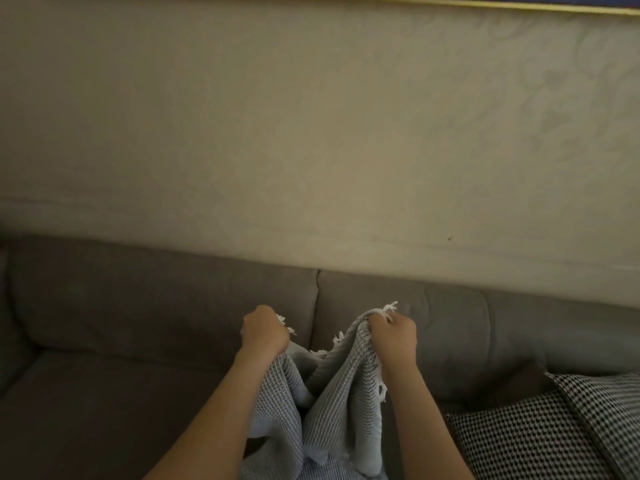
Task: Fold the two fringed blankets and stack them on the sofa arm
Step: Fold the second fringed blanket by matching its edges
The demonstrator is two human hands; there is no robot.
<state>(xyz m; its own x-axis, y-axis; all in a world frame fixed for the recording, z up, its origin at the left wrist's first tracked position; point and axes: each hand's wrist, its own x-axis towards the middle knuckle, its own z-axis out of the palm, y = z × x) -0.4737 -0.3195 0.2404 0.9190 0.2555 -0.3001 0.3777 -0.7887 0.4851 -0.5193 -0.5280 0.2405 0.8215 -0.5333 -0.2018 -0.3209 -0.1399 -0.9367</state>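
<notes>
One grey fringed blanket (332,393) hung in front of the sofa (138,306) backrest, held above its seat: left hand (265,332) & right hand (394,336) each clenched a fringed corner, prob. so the cloth dropped straight for halving. 2nd blanket not in view.

Dim beige wall (311,133) behind grey-brown sofa (156,306), perhaps houndstooth cushions (519,438).

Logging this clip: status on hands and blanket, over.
Left hand, right hand both gripping edge of fringed blanket. Blanket hangs bunched over sofa seat. Checked cushions at right, apart.
</notes>
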